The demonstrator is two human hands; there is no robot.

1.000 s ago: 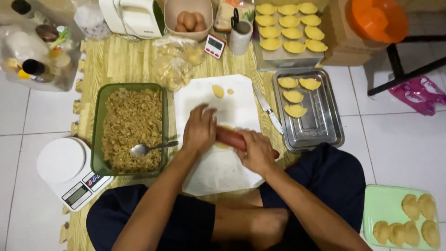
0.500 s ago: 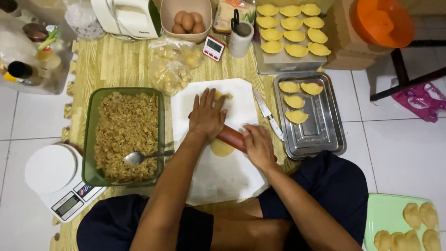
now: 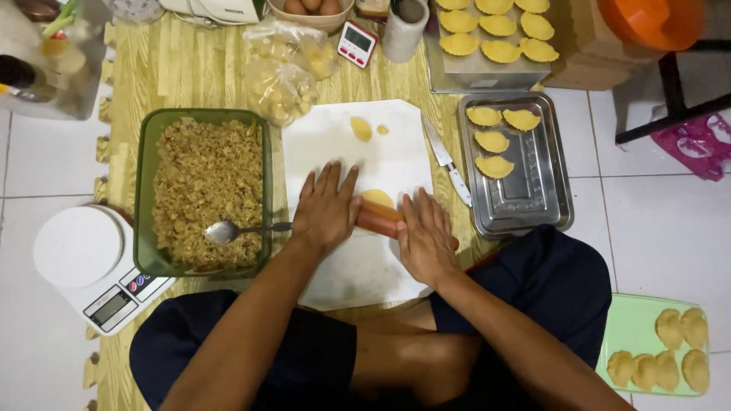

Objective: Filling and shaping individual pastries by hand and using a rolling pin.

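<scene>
Now both palms flat, fingers spread, on orange rolling pin (image 3: 378,218): left hand (image 3: 326,209), right hand (image 3: 425,237). Pin drawn back toward me; yellow dough disc (image 3: 377,199) peeks ahead of it on white cutting board (image 3: 396,148), flatter.

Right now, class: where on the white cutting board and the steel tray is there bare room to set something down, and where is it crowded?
The white cutting board is bare between the small dough pieces and the left hand, and again along its near edge. The steel tray is bare in its near half, below the folded pastries. It is crowded mid-board, where both hands press the rolling pin.
</scene>
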